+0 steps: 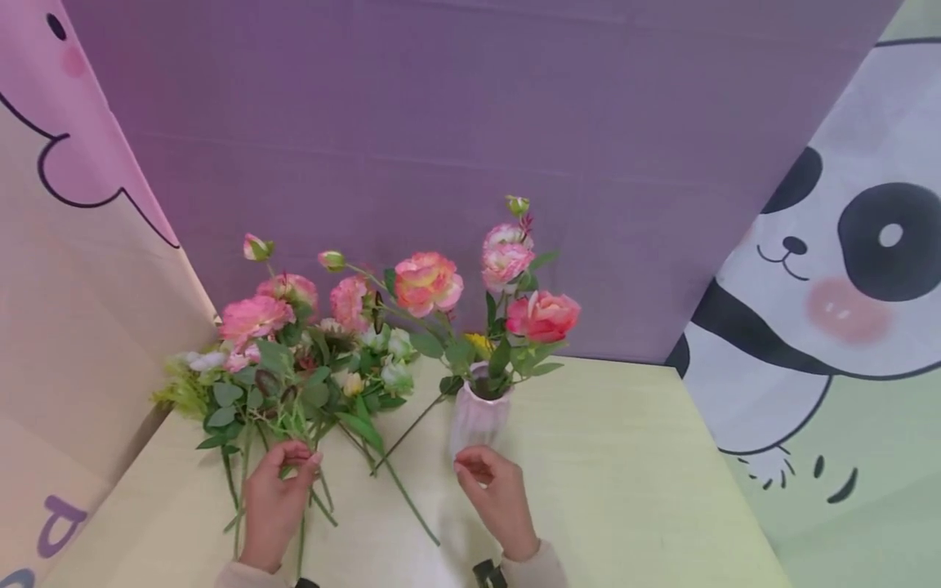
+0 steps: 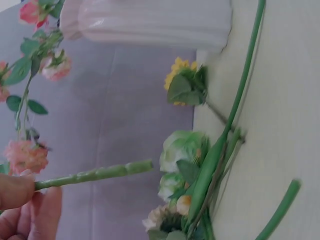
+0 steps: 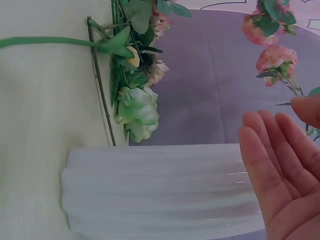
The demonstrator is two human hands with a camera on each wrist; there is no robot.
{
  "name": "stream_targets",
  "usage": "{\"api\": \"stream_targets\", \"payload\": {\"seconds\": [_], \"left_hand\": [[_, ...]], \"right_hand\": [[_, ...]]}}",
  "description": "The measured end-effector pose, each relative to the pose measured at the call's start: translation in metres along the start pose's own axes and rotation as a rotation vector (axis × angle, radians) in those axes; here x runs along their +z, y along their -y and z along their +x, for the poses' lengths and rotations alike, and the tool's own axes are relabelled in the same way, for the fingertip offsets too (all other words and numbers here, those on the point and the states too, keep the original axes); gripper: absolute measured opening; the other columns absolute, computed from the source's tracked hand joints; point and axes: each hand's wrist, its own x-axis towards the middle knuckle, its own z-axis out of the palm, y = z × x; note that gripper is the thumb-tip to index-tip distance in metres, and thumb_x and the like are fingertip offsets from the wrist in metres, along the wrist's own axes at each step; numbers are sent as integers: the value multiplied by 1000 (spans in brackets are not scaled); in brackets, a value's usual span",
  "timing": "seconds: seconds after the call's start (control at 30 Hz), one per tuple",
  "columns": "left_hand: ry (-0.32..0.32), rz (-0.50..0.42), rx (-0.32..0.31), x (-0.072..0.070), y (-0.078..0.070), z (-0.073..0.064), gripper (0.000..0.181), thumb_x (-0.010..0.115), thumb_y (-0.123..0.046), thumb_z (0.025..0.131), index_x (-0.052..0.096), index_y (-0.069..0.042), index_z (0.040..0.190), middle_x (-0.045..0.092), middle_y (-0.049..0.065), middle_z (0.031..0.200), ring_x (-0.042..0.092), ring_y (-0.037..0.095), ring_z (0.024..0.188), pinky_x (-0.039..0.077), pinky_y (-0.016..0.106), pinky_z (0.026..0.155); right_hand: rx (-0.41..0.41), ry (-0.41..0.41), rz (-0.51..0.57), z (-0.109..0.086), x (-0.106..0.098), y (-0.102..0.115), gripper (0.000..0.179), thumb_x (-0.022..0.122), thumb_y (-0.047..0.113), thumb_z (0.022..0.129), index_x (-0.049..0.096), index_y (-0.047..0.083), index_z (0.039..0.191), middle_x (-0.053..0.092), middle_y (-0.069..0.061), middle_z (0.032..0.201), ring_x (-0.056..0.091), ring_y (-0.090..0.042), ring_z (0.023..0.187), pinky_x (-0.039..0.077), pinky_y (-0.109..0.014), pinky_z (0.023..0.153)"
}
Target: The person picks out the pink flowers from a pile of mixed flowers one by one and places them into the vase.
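My left hand (image 1: 283, 482) pinches a green flower stem (image 2: 100, 174) between thumb and fingers. The cut end of this stem hangs clear of the table in the left wrist view; its bloom lies outside that view. My right hand (image 1: 496, 490) is in front of the vase (image 1: 481, 420), its fingers gently bent and holding nothing. The vase is pale pinkish-white and ribbed, standing upright. From its mouth rise leafy stems with a coral-pink rose (image 1: 544, 317) and pale pink blooms (image 1: 507, 260).
A heap of artificial flowers (image 1: 253, 318) with pink, white and green heads lies at the table's left, stems toward me. One long green stem (image 1: 408, 498) reaches toward the middle. A yellow flower (image 2: 180, 80) lies beyond the vase. A purple backdrop (image 1: 470, 122) closes the rear.
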Motion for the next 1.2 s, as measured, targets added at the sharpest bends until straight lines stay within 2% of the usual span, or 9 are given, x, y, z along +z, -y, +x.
{"api": "stream_targets", "payload": {"seconds": [0.2, 0.37, 0.63, 0.8, 0.93, 1.03, 1.2], "left_hand": [[-82, -35, 137, 12, -6, -12, 16, 72, 9, 77, 60, 4, 86, 62, 8, 81, 53, -5, 74, 51, 12, 55], [-68, -45, 241, 20, -9, -21, 21, 72, 13, 73, 58, 0, 83, 60, 3, 80, 54, -4, 75, 52, 13, 55], [-67, -39, 432, 33, -15, -35, 27, 75, 15, 67, 59, -1, 80, 59, 4, 76, 53, -7, 76, 50, 10, 56], [-53, -3, 533, 41, -15, -42, 32, 77, 17, 61, 60, -2, 79, 58, 2, 74, 56, -2, 73, 51, 10, 57], [-8, -30, 538, 47, -18, -46, 32, 77, 17, 63, 60, -4, 81, 58, 0, 76, 58, 0, 71, 52, 11, 58], [31, -66, 550, 52, -19, -48, 32, 76, 17, 65, 61, -5, 84, 58, 0, 79, 58, 0, 71, 52, 12, 58], [51, -94, 639, 59, -17, -51, 38, 75, 19, 63, 64, -4, 90, 58, 3, 82, 59, 5, 71, 52, 12, 57]], "right_hand": [[29, 66, 52, -8, 4, -19, 7, 67, 0, 83, 66, 1, 90, 69, -14, 85, 63, -6, 76, 57, -25, 68], [38, 78, 87, -12, 8, -20, 8, 67, 0, 83, 66, -2, 91, 69, -16, 86, 64, -7, 77, 57, -26, 69], [92, 107, 158, -11, 15, 9, 11, 65, -9, 81, 65, -7, 92, 67, -22, 88, 65, -12, 78, 57, -27, 71], [19, 123, 236, -15, 26, -1, 16, 68, -2, 82, 65, -7, 97, 68, -22, 92, 67, -15, 82, 57, -30, 72], [-14, 140, 279, -15, 33, 4, 22, 70, 5, 83, 65, -5, 102, 67, -23, 97, 68, -19, 87, 57, -32, 75], [-37, 132, 312, -15, 37, 7, 25, 71, 3, 81, 65, -5, 104, 67, -23, 100, 67, -20, 89, 57, -33, 76], [-142, 100, 357, -15, 43, 9, 28, 70, -7, 79, 62, -10, 105, 64, -27, 99, 66, -32, 87, 58, -36, 74]]}}
